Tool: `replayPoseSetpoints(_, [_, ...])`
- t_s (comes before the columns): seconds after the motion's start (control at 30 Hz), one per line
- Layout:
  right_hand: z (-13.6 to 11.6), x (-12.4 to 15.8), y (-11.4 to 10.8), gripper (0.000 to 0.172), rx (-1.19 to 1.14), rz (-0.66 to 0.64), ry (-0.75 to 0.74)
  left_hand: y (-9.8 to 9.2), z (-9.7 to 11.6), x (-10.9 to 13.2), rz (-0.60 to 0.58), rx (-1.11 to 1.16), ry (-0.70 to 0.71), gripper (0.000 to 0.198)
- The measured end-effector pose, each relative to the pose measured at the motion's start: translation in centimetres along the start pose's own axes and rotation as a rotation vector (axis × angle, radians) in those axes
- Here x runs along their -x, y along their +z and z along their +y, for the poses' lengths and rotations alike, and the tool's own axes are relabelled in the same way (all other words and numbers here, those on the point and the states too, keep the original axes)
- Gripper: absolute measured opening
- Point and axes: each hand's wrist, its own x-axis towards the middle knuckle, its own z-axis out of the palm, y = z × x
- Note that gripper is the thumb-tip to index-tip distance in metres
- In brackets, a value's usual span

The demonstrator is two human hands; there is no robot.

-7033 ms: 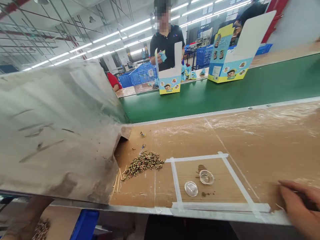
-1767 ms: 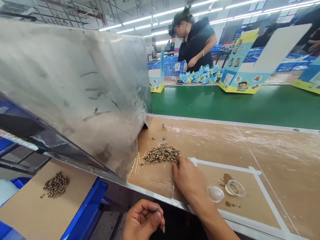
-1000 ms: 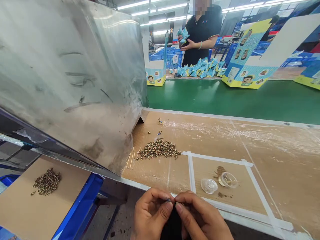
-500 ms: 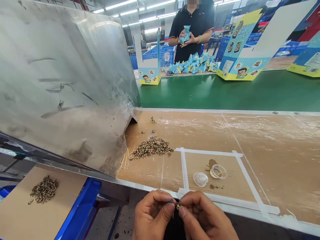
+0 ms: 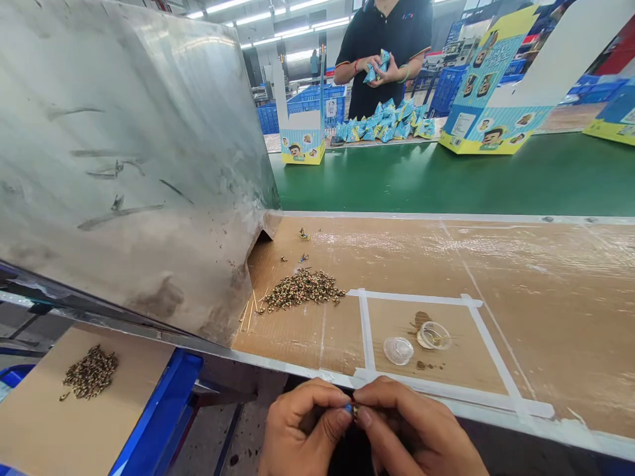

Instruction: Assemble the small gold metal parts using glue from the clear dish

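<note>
At the table's front edge, my left hand pinches a tiny blue piece between thumb and forefinger. Fingertip to fingertip with it, my right hand is closed on a tiny gold-and-dark piece. The two pieces meet between my fingers; whether they are joined I cannot tell. Beyond my hands lies a pile of small gold-and-dark parts, with thin wooden sticks at its left. A clear round cup and its clear lid rest inside a white tape outline, near dark wet spots.
A large metal panel stands at left. Lower left, a second pile of parts lies on cardboard. Past the brown work surface runs a green belt with printed boxes. Across it, a person holds blue packets above a heap of packets.
My two hands have drawn slightly closer, and more of the blue piece shows between my fingertips. The person opposite has shifted the packets in their hands. The view has moved slightly.
</note>
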Motion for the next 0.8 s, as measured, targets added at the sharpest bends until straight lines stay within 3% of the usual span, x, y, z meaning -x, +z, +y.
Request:
replayPoseSetpoints(0.1, [-0.2, -0.2, -1.0, 0.02, 0.065, -0.082, -0.09, -0.1, 0.7, 0.0, -0.04, -0.125, 0.084, 0.012])
replayPoseSetpoints(0.23, [-0.3, -0.3, -1.1, 0.019, 0.059, -0.107, -0.086, -0.5, 0.6, -0.1, -0.094, -0.233, 0.197, 0.006])
replayPoseSetpoints(0.63, [-0.3, -0.3, -1.6, 0.017, 0.001, -0.237, -0.021, -0.2, 1.4, 0.2, -0.122, -0.251, 0.112, 0.011])
replayPoseSetpoints(0.8, [-0.1, 0.0, -1.5, 0.016, -0.01, -0.211, -0.029, -0.1, 0.9, 0.4, -0.107, -0.276, 0.135, 0.009])
